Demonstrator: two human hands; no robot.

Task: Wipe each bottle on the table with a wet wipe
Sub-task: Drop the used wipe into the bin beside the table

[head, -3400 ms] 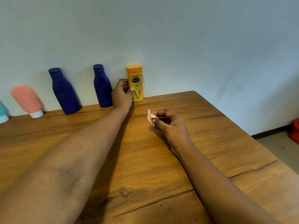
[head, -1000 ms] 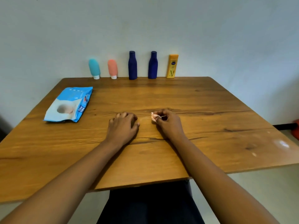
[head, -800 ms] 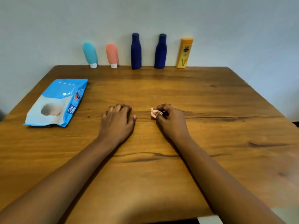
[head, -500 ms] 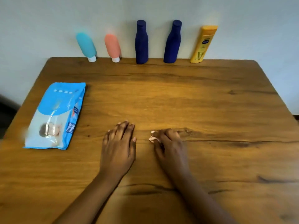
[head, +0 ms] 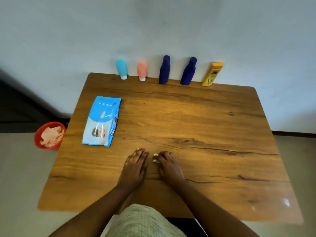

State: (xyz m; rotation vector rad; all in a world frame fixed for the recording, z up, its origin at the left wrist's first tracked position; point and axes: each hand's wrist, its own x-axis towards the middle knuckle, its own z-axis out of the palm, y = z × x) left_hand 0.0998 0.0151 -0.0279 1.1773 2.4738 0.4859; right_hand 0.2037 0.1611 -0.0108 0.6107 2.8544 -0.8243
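Your right hand (head: 168, 165) pinches a crumpled wipe (head: 155, 158), left hand (head: 136, 165) flat beside it. Wiping seems done; next, the bin (head: 36, 140) far left of the grip.

red bin (head: 36, 139) on floor (head: 20, 171), pale wall (head: 153, 23)

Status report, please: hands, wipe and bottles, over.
Left hand flat on table, open. Right hand pinches balled wipe. Five bottles standing in a row at far edge, untouched. Nothing in the way; wipe pack off to the left.
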